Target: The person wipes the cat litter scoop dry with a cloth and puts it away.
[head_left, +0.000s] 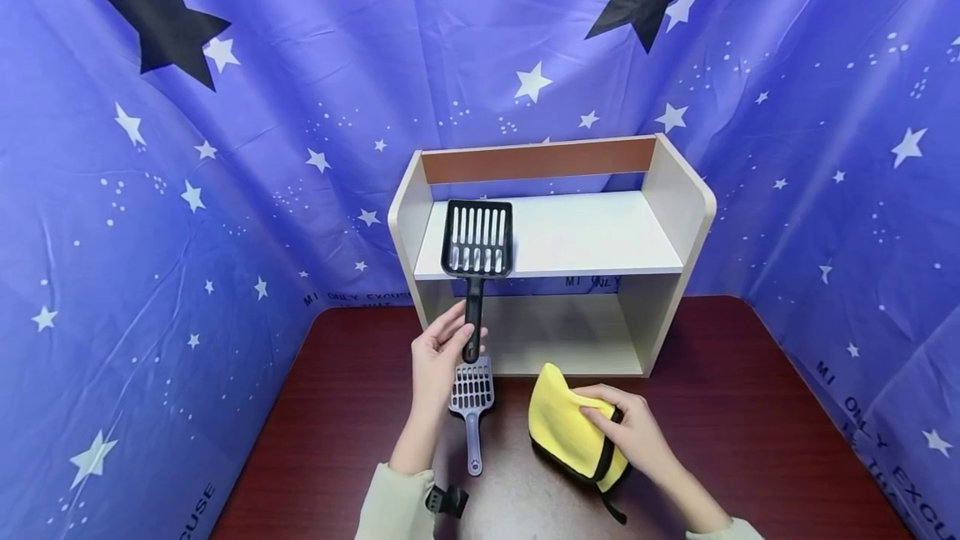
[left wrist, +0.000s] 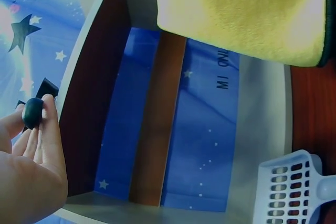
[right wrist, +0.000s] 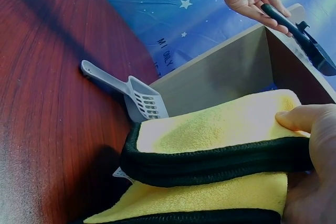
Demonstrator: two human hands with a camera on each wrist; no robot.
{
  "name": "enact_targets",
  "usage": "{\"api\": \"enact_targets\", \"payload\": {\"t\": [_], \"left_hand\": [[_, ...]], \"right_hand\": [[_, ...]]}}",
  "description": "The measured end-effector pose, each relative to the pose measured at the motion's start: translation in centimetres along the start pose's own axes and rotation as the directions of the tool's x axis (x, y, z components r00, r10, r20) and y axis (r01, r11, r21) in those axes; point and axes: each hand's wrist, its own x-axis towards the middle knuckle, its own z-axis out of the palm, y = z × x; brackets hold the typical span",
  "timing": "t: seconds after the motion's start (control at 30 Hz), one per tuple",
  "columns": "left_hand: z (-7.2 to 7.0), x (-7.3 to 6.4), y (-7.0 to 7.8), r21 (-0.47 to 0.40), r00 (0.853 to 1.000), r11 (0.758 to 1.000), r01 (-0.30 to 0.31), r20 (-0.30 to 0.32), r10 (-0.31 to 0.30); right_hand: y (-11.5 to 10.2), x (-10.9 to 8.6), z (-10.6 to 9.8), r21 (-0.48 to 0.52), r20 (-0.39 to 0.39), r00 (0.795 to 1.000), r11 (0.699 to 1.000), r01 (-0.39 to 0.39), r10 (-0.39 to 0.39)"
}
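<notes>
A black slotted litter scoop (head_left: 474, 273) is held up by its handle in my left hand (head_left: 438, 352), its head in front of the shelf's upper board. In the left wrist view, the thumb and fingers of the left hand (left wrist: 39, 150) pinch the handle end. My right hand (head_left: 630, 432) pinches a folded yellow cloth with dark edging (head_left: 562, 423), held over the table's front half. The right wrist view shows the thumb on top of the yellow cloth (right wrist: 220, 121). A grey litter scoop (head_left: 472, 415) lies on the table below the left hand.
A two-level shelf unit (head_left: 682, 273) with a white upper board (head_left: 585, 232) stands at the back of the dark red table (head_left: 337, 432). A black strap (head_left: 450, 501) hangs at the left wrist. Purple star-patterned curtains (head_left: 300, 107) surround the table.
</notes>
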Motion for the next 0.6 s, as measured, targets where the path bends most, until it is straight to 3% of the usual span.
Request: {"api": "enact_targets", "payload": {"t": [0.37,0.6], "left_hand": [[0.4,2.4,1.4,-0.126,0.997,0.991,0.037,-0.056,-0.044],[0.1,3.7,1.8,-0.156,0.992,0.985,0.073,-0.089,-0.088]], "right_hand": [[0.0,-0.3,-0.1,0.001,0.001,1.000,1.000,-0.024,0.024],[0.1,-0.4,-0.2,0.049,0.014,1.000,0.999,-0.025,0.024]]}}
